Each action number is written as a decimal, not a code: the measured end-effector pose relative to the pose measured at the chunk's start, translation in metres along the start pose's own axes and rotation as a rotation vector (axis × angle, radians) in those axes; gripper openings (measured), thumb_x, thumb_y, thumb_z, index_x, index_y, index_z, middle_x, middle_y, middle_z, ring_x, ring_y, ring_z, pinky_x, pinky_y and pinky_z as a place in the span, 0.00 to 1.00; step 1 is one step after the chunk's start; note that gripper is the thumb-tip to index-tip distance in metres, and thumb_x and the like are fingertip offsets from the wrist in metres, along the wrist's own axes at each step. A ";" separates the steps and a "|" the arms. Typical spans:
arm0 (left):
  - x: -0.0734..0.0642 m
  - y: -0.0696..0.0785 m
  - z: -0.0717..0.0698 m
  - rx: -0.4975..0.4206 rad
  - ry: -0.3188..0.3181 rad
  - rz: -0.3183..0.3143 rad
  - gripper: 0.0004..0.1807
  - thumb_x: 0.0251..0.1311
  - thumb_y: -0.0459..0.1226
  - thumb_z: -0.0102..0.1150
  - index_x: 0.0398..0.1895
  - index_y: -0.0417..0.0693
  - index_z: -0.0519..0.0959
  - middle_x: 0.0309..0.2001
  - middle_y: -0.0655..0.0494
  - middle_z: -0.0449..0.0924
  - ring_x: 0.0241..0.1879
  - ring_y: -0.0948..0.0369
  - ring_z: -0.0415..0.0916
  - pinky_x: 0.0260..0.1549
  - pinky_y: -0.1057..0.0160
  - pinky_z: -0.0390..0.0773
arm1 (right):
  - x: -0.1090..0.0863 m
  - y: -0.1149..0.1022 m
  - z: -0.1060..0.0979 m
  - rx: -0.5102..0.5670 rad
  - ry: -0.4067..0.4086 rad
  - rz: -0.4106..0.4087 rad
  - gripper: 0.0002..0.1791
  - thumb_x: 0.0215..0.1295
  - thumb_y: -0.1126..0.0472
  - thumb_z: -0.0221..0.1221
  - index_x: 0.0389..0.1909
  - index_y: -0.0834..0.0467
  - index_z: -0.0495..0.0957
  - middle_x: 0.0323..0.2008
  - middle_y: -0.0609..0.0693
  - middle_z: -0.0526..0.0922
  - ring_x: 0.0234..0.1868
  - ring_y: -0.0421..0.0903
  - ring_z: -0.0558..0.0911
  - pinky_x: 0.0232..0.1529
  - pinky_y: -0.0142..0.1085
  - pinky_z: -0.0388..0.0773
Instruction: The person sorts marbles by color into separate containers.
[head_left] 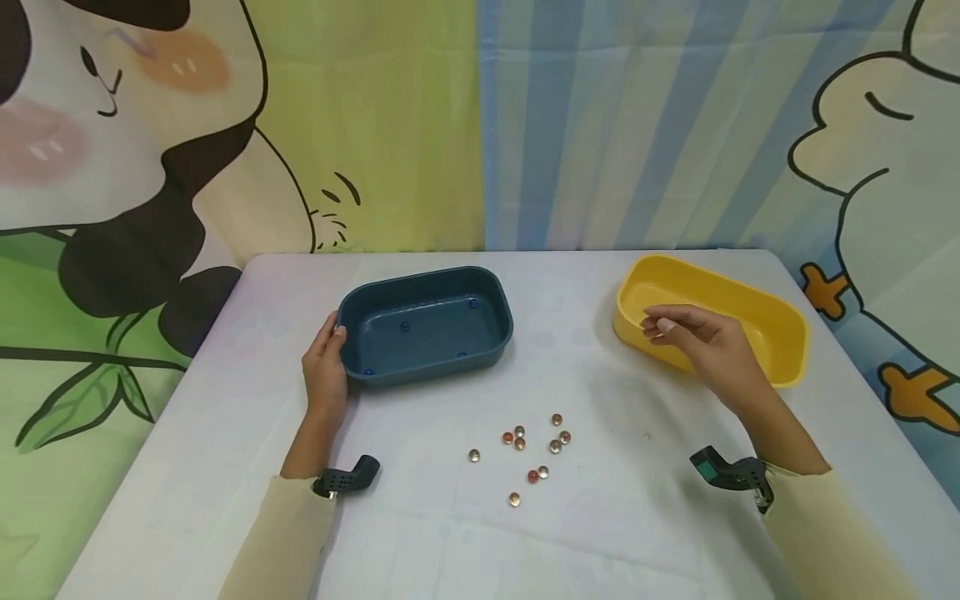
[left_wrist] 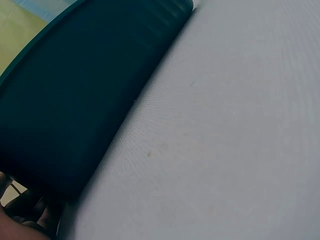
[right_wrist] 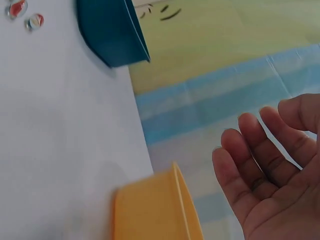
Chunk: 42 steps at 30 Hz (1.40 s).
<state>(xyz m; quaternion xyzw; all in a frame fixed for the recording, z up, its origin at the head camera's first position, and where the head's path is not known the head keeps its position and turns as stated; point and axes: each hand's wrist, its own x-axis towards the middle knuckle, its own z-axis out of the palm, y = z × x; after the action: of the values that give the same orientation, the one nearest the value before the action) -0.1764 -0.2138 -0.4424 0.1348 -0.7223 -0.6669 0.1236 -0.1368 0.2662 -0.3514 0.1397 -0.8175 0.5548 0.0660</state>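
The dark blue plastic tray (head_left: 431, 367) is just beside the left hand (head_left: 326, 367), which grips its end between thumb and fingers. Loose glass marbles (head_left: 520, 444) lie between the hands, nearer the body. The right hand (head_left: 708, 350), loosely spread with nothing visible in it, hovers by the yellow tub (head_left: 705, 287). Steadying the tray seems the current step; picking up marbles would call for lowering the right hand inward.

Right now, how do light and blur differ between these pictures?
Head view: bright, with a soft shadow on the white cloth-covered table beside the right forearm; left wrist view: dimmer, the teal rectangular plastic tub nearly black in places; right wrist view: brighter, the yellow rectangular plastic tub blurred along its left edge.
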 end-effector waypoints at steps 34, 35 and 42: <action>-0.002 -0.002 0.001 -0.011 -0.003 -0.015 0.27 0.75 0.47 0.43 0.74 0.54 0.61 0.73 0.62 0.56 0.73 0.66 0.47 0.69 0.64 0.49 | -0.029 0.097 -0.099 0.402 0.530 0.643 0.48 0.69 0.49 0.58 0.77 0.39 0.35 0.75 0.31 0.37 0.74 0.36 0.45 0.68 0.32 0.45; -0.002 -0.002 0.001 -0.014 -0.002 -0.014 0.27 0.75 0.47 0.43 0.74 0.54 0.61 0.73 0.62 0.56 0.73 0.66 0.47 0.69 0.64 0.49 | -0.029 0.097 -0.099 0.397 0.519 0.652 0.47 0.70 0.49 0.57 0.77 0.39 0.34 0.75 0.30 0.37 0.74 0.36 0.46 0.68 0.32 0.46; -0.001 0.001 0.001 -0.030 -0.003 -0.003 0.27 0.75 0.46 0.43 0.74 0.51 0.61 0.73 0.61 0.56 0.73 0.66 0.47 0.69 0.65 0.50 | -0.024 0.094 -0.098 0.210 0.512 0.707 0.36 0.78 0.52 0.42 0.76 0.42 0.32 0.75 0.33 0.36 0.75 0.37 0.42 0.68 0.34 0.45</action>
<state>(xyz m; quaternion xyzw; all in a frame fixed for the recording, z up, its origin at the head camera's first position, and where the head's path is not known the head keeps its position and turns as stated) -0.1761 -0.2120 -0.4414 0.1332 -0.7122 -0.6781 0.1236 -0.1466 0.3933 -0.4041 -0.2841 -0.7117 0.6398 0.0583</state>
